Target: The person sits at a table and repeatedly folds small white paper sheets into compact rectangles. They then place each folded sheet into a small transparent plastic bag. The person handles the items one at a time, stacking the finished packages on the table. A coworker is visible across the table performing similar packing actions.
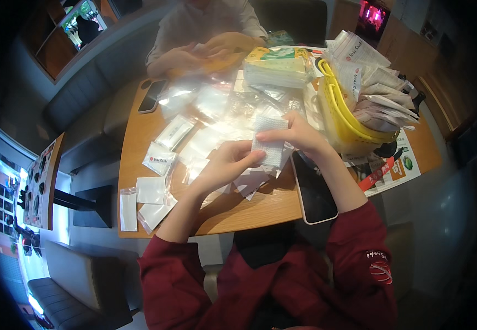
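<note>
Pinching a white gauze pad (269, 144) between both hands, left hand (224, 165) grasping its lower edge, right hand (299, 135) the top, steadying it above the wooden table (260, 206).

I see a white folded pad (270, 140) of waffle-textured cloth or paper, held up above the wooden table. It is rectangular and flat, standing roughly upright with its long side vertical and its face turned toward me. Fine gridded embossing covers its surface. My right hand (299, 135) pinches its upper right edge between thumb and fingers, while my left hand (224, 164) grips its lower left edge, thumb tip pressed on the face. The bottom edge hangs just above a loose layer of clear plastic sleeves, and I cannot tell whether it touches them.
</note>
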A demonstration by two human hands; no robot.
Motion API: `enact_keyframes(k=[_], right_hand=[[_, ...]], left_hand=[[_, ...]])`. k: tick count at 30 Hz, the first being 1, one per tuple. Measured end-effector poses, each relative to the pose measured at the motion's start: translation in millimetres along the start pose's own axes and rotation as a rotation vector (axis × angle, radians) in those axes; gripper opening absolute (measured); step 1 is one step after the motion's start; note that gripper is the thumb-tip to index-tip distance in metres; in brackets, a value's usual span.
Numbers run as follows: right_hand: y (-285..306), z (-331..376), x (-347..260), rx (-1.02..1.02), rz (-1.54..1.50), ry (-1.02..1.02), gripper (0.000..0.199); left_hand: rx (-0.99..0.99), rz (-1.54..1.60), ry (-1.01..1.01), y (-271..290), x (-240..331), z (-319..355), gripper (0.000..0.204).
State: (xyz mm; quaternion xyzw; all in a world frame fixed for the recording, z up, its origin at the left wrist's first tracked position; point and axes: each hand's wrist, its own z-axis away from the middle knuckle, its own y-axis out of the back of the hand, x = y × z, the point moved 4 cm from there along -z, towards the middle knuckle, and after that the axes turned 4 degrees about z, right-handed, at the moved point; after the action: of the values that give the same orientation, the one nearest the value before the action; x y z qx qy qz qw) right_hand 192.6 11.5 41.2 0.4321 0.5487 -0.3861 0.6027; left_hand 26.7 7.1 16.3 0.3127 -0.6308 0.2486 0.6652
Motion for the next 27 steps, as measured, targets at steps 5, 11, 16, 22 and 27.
enact_keyframes(k=[5, 11, 16, 22, 27], right_hand=[[1, 0, -2, 0.003, 0.013, 0.008, 0.024], [2, -4, 6, 0.090, 0.005, -0.025, 0.029], [-2, -3, 4, 0.146, -0.033, 0.046, 0.032], [-3, -2, 2, 0.126, 0.067, 0.067, 0.033], [-12, 1, -7, 0.065, 0.017, 0.067, 0.038]], left_hand=[[-0.117, 0.113, 0.009, -5, 7, 2, 0.037], [-0.088, 0.090, -0.005, -2, 5, -1, 0.036], [-0.124, 0.142, -0.005, -4, 7, -1, 0.037], [-0.069, -0.009, -0.089, -3, 1, -1, 0.036], [0.118, -0.025, 0.017, 9, -11, -2, 0.039]])
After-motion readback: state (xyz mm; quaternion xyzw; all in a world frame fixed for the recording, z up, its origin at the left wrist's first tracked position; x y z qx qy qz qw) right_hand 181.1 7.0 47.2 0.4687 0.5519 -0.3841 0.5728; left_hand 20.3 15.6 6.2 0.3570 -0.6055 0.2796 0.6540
